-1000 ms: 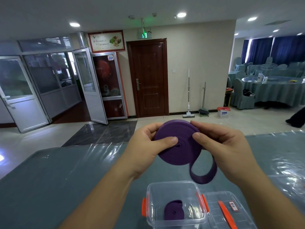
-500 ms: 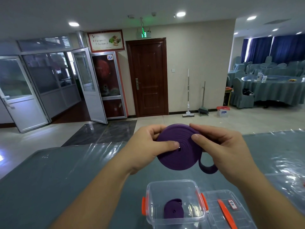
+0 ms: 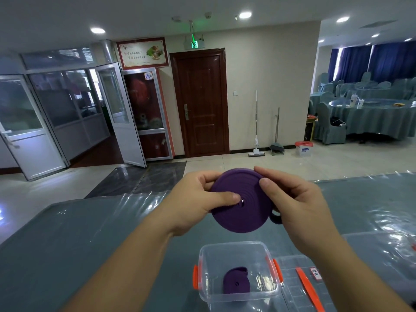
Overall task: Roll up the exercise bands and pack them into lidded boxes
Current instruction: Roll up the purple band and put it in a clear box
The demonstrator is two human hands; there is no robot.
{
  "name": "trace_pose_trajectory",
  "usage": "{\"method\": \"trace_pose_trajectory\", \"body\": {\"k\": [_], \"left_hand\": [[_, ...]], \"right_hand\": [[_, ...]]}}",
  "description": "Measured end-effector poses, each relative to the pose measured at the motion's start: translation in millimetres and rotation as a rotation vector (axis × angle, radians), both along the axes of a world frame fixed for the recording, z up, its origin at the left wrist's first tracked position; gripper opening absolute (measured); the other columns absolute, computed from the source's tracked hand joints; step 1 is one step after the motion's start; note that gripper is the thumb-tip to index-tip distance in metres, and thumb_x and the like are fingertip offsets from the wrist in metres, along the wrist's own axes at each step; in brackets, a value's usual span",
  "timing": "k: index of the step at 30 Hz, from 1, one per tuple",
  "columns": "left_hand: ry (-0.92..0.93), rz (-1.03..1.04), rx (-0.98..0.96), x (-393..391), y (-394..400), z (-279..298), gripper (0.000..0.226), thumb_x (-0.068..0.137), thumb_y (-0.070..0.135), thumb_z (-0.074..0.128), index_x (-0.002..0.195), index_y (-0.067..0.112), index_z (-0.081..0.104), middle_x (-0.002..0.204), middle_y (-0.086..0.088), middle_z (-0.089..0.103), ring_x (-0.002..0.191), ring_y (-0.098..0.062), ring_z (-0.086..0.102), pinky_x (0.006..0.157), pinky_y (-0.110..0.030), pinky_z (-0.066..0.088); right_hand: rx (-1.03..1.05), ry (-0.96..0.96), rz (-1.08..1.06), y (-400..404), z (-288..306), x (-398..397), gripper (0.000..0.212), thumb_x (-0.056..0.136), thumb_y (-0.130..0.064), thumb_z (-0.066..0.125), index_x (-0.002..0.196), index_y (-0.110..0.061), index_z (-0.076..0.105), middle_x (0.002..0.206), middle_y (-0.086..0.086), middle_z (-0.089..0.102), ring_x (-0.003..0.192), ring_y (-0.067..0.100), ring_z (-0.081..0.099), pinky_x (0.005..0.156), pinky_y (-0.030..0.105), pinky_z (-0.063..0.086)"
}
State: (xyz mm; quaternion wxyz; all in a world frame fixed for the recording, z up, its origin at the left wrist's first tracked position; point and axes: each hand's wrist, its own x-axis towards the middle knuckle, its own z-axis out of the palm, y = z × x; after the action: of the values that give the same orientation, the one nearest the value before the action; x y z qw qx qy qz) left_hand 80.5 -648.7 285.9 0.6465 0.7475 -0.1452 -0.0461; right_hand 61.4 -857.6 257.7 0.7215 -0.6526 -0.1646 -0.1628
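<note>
Above the open box on the tabletop, both hands hold a purple band wound into a flat coil. The loose tail that hung in a long loop below the coil a second ago is now almost wholly wound in; only a small loop pokes out on the coil's right side, tucked against the right hand. That suggests the rolling is nearly done, and the coil looks about ready to go down into the box. The left hand grips the coil's left edge, thumb pressed on the face near the centre hole, fingers behind. The right hand pinches the upper right rim, thumb on the face. The coil's flat face is turned toward the camera and tilted slightly upward, so its winding axis points roughly back at the wearer; as a round disc it has no real long axis, and its remaining tail points right. Inside the box, directly below the coil, a smaller rolled purple band already lies. Right of the box, touching it, rests the clear lid with its orange clip.
</note>
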Motion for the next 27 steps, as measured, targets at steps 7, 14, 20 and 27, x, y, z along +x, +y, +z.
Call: {"method": "trace_pose_trajectory", "body": {"k": [7,14,20,27], "left_hand": [[0.047,-0.013,0.010,2,-4,-7,0.038,0.085,-0.005,0.078,0.120,0.010,0.072,0.106,-0.011,0.080,0.096,-0.025,0.078,0.080,-0.033,0.062],[0.109,-0.017,-0.111,3,-9,-20,0.050,0.073,0.012,0.083,0.122,0.008,0.072,0.113,-0.014,0.079,0.103,-0.029,0.076,0.091,-0.044,0.061],[0.145,0.041,-0.202,0,-24,-42,0.046,0.072,0.014,0.082,0.117,0.011,0.076,0.113,-0.014,0.079,0.101,-0.027,0.076,0.090,-0.043,0.062],[0.204,0.141,-0.224,-5,-41,-63,0.032,0.087,0.004,0.077,0.118,0.011,0.074,0.112,-0.013,0.079,0.104,-0.031,0.076,0.089,-0.044,0.062]], "right_hand": [[-0.019,0.022,0.039,-6,-7,4,0.030,0.093,-0.004,0.068,0.116,-0.021,0.075,0.100,-0.006,0.082,0.093,0.009,0.077,0.070,0.015,0.057],[0.142,0.106,0.076,-9,-21,3,0.030,0.099,-0.021,0.054,0.123,-0.021,0.072,0.111,-0.001,0.080,0.105,0.013,0.075,0.083,0.026,0.063],[0.270,0.193,0.014,-10,-43,-1,0.026,0.098,-0.022,0.059,0.120,-0.021,0.073,0.106,0.005,0.080,0.096,0.013,0.077,0.087,0.030,0.061],[0.261,0.250,-0.099,-26,-68,-3,0.020,0.093,-0.011,0.070,0.111,-0.012,0.079,0.102,0.005,0.082,0.099,0.021,0.078,0.086,0.032,0.063]]}}
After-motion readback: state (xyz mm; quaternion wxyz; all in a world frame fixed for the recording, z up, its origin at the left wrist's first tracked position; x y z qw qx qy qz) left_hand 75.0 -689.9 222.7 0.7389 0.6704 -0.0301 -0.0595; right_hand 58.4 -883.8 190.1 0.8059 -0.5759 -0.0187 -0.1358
